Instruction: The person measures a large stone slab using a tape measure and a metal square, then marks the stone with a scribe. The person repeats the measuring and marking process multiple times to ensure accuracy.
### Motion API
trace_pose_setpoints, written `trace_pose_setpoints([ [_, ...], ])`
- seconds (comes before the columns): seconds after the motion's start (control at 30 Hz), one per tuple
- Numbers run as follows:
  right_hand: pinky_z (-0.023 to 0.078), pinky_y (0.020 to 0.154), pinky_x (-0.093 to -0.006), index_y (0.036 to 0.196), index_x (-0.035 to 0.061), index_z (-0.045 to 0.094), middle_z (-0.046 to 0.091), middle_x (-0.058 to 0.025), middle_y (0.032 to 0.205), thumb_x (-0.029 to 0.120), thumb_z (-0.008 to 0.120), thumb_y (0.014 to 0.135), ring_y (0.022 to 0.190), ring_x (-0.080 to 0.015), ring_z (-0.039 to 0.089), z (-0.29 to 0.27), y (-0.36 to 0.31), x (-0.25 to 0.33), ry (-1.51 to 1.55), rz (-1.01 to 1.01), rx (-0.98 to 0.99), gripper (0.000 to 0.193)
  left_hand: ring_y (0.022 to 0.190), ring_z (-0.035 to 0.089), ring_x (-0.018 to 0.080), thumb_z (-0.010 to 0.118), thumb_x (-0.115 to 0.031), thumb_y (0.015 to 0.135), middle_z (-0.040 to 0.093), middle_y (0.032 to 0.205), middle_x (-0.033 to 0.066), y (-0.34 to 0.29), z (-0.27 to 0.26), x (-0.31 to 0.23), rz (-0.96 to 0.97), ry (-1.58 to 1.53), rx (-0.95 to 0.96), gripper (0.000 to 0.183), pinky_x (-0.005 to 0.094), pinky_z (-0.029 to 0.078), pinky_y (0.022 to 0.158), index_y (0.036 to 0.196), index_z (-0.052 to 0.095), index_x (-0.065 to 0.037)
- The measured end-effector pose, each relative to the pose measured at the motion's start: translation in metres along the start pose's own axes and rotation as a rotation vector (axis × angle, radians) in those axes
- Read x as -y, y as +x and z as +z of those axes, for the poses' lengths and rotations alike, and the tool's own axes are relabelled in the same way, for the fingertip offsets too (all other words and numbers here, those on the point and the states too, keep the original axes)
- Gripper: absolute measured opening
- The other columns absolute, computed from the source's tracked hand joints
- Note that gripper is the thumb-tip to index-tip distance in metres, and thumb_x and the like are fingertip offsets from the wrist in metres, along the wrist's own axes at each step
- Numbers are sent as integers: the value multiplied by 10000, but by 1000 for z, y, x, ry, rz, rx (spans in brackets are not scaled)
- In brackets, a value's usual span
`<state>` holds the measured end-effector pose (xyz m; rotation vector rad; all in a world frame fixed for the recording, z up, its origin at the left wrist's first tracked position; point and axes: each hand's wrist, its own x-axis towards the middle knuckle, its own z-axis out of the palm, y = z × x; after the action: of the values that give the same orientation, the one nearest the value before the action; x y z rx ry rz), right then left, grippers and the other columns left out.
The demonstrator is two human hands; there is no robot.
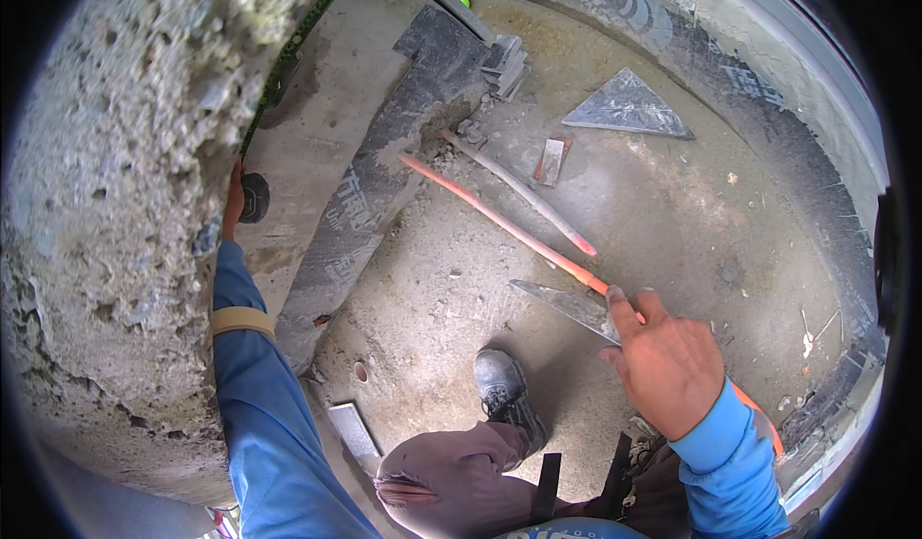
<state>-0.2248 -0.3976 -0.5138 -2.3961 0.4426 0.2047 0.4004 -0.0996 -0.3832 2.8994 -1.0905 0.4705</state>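
Note:
My right hand [667, 361] is closed around a trowel, whose pointed metal blade [571, 309] sticks out to the left over the floor. The trowel's handle is hidden in my fist. An orange conduit pipe [523, 237] runs up to my fingers, and orange shows again past my wrist. My left hand [233, 203] reaches forward along the edge of a rough, pitted concrete-like mass [125, 213] close to the camera. Most of that hand is hidden behind it, so its fingers cannot be made out. Beside it is a dark rounded object [254, 198].
A second dusty pipe [523, 189] lies near the orange one. Beyond are a triangular grey tile piece [629, 107], a small block [551, 161] and stacked tile offcuts [505, 65]. Dark membrane strips [355, 203] border the concrete floor. My shoe [501, 385] stands near a rectangular grey piece [354, 431].

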Motion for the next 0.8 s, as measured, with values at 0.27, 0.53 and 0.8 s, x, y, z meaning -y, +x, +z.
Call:
trace_pose_setpoints([
  [0.27, 549, 705, -483, 1387, -13, 563, 639, -177, 1094, 202, 762, 880, 800, -398, 694, 0, 0, 1, 12, 32, 12, 586, 871, 642, 342, 474, -391, 1093, 673, 903, 211, 3, 5, 7, 7, -1, -14, 485, 421, 475, 842, 980, 666, 40],
  [0.53, 558, 699, -477, 1384, -14, 566, 643, -180, 1108, 208, 767, 877, 799, -393, 699, -3, -4, -1, 15, 8, 1, 589, 910, 641, 391, 461, -397, 1090, 673, 936, 233, 0, -8, 6, 38, 26, -11, 489, 439, 475, 857, 1017, 660, 44],
  [0.8, 575, 740, -485, 1333, -28, 592, 677, -205, 1087, 157, 679, 931, 886, -386, 726, 22, 19, -9, -54, 10, -11, 451, 995, 650, 404, 451, -368, 1095, 680, 1058, 227, -83, 31, -100, 111, -175, -8, 433, 458, 486, 903, 1102, 660, 10],
])
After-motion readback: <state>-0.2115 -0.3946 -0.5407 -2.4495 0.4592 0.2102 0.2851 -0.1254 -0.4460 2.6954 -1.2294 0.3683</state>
